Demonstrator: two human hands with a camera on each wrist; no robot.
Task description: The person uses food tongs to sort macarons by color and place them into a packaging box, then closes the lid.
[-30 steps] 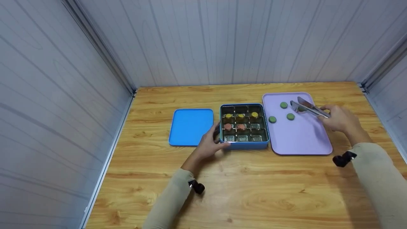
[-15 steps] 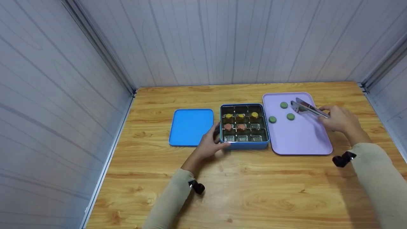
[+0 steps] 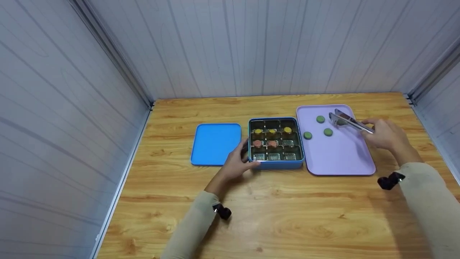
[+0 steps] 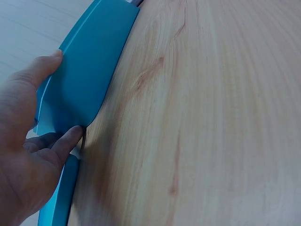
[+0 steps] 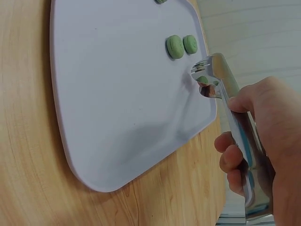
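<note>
The person's right hand grips a pair of metal tongs, fingers curled round the handles, and holds them above the far part of the lilac tray. In the right wrist view the tong tips are pressed close on a green macaron, of which only a sliver shows between them. Three more green macarons lie loose on the tray: one near its far edge, one just beside the tong tips, and one close to the tray's left rim.

The left hand rests against the near left corner of the blue tin, thumb and fingers spread along its wall, steadying it. The tin sits open on the wooden surface, touching the tray's left edge or very nearly so. Its dark insert has nine compartments: yellow macarons in the far row, orange macarons in the left and middle of the middle row, the rest showing only patterned bottoms. The tin's blue lid lies flat to the left, just beside the tin.
</note>
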